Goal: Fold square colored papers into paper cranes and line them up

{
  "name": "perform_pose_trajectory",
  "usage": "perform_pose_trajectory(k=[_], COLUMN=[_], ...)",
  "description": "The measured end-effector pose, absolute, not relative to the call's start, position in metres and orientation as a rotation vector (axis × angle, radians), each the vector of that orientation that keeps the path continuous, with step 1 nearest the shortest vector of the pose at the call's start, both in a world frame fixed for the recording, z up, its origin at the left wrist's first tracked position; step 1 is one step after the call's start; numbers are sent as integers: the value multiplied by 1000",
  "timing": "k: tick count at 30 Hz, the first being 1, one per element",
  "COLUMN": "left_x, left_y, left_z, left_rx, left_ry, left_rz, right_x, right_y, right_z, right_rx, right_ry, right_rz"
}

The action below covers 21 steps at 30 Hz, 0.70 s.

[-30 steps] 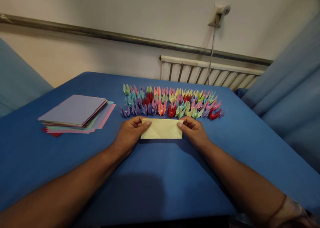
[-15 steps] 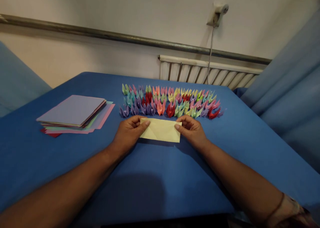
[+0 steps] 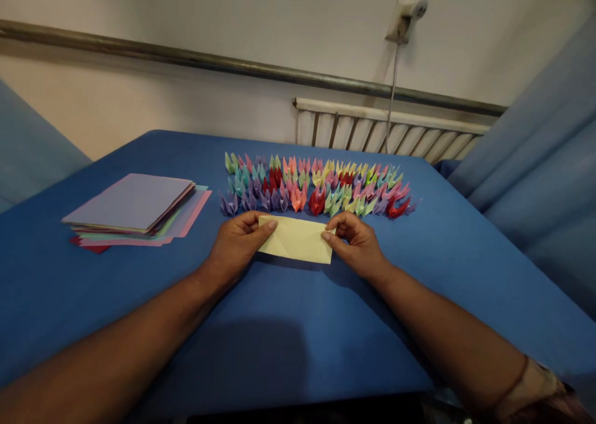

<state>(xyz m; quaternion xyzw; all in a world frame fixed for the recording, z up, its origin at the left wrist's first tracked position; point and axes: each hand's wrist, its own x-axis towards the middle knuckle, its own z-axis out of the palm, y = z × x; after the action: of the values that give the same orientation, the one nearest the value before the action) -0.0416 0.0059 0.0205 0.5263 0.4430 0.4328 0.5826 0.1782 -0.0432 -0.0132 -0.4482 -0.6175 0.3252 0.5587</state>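
A pale yellow sheet of paper (image 3: 294, 240), folded into a long rectangle, is held out flat a little above the blue tabletop. My left hand (image 3: 237, 241) pinches its left end, thumb on the front face and fingers behind. At the other end, my right hand (image 3: 356, 243) grips the upper right corner between thumb and curled fingers. Faint crease lines run across the paper. Just beyond it stand rows of small folded paper cranes (image 3: 317, 199) in many colours.
A stack of coloured paper squares (image 3: 130, 202) lies on the left of the blue table (image 3: 382, 356). Behind the table are a wall rail (image 3: 223, 64), a radiator (image 3: 367, 112) and a plugged-in cord (image 3: 393, 79). Blue curtains (image 3: 540, 126) hang at both sides.
My right thumb and fingers have shifted slightly at the paper's right corner. Both hands still hold the yellow paper, and the view has moved a little.
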Motion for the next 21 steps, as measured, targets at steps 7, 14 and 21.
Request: perform_pose_trajectory(k=[7,14,21], left_x=[-42,-42,-43], left_y=[7,6,7], left_z=[20,22,21], left_rx=[1250,1255,1287], left_ry=[1054,1066,1053], left_rz=[1019,1020,1011], right_x=[177,179,184], right_y=[-41,-42,-42], right_z=[-15,-12,-8], right_rx=[-1065,-1079,-1131], right_ry=[-1418,-1449,-1617], right_rz=[824,852,783])
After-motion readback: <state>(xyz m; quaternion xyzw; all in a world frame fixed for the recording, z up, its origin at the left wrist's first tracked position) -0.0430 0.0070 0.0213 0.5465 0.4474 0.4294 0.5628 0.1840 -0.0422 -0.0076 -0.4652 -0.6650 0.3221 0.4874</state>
